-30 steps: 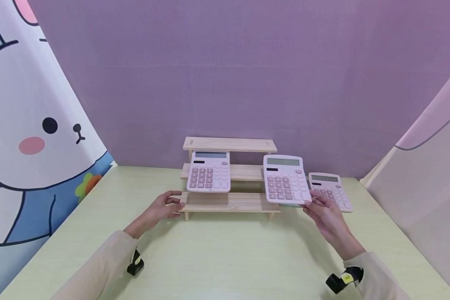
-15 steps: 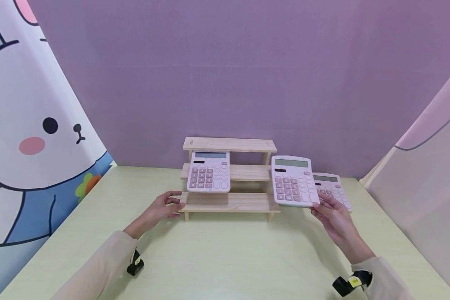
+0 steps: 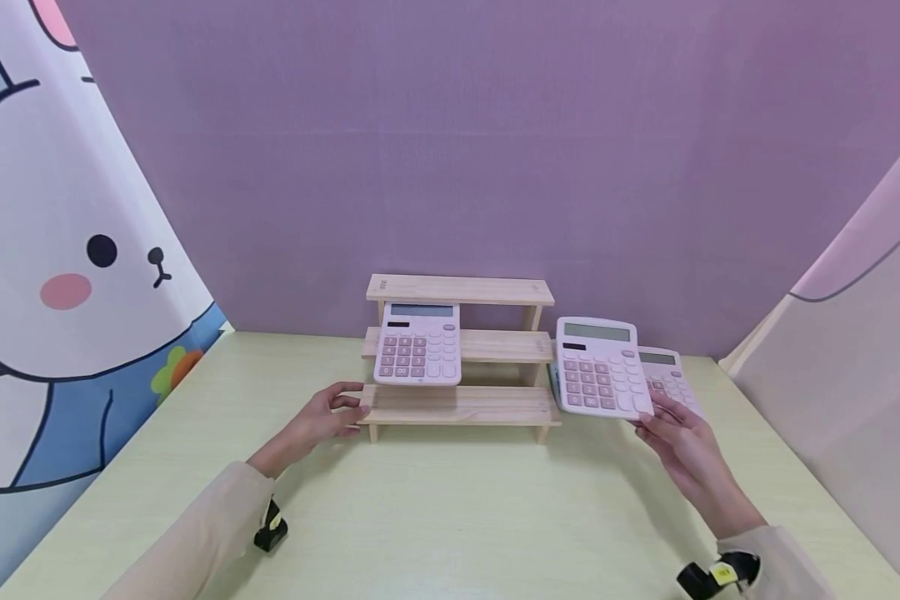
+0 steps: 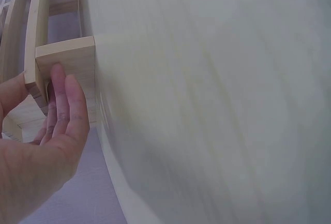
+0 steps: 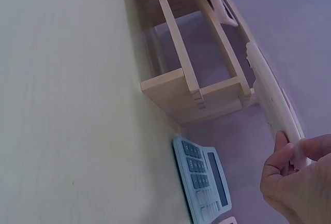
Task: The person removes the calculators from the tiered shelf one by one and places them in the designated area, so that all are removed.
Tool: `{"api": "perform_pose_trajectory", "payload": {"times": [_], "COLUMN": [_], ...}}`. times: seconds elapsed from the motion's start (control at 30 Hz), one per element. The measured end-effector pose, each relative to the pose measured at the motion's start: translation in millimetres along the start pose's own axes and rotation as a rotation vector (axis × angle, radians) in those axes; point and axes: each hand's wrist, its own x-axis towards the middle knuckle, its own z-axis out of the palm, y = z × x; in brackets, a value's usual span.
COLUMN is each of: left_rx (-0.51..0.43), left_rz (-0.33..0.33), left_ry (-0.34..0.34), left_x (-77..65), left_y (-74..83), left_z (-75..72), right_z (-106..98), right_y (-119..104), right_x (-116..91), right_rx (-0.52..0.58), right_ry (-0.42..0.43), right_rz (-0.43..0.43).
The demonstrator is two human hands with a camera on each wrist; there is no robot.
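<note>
My left hand (image 3: 322, 421) holds the left end of the lowest board of a three-tier wooden display rack (image 3: 457, 404); in the left wrist view the thumb is on one face of the board, several fingers on the other. My right hand (image 3: 686, 454) pinches the lower right corner of a pale pink calculator (image 3: 598, 371) and holds it up, face toward me, just right of the rack. Its thin edge shows in the right wrist view. Another pale pink calculator (image 3: 417, 346) leans on the rack's middle tier, at the left.
A third pink calculator (image 3: 667, 375) lies at the table's right, partly hidden behind the held one. Beside the rack's right end, a light blue calculator (image 5: 201, 180) rests on the table, almost fully covered in the head view. A purple backdrop (image 3: 457, 150) rises behind.
My right hand has carried the held calculator rightward and slightly down, away from the rack's right end. It now covers more of the pink calculator on the table. The left hand stays put.
</note>
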Motion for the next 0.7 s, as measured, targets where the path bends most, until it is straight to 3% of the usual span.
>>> {"api": "perform_pose_trajectory", "payload": {"times": [0.3,0.7], "left_rx": [0.007,0.020], "left_rz": [0.004,0.002], "left_ry": [0.002,0.003], "left_x": [-1.2,-3.1], "left_y": [1.3,3.6], "left_z": [0.3,0.9], "right_z": [-8.4,-20.0], "right_y": [0.9,7.9], "right_x": [-3.7,-13.5], "right_rx": [0.008,-0.021], "right_ry": [0.004,0.043], "right_rz": [-0.005,0.049]}}
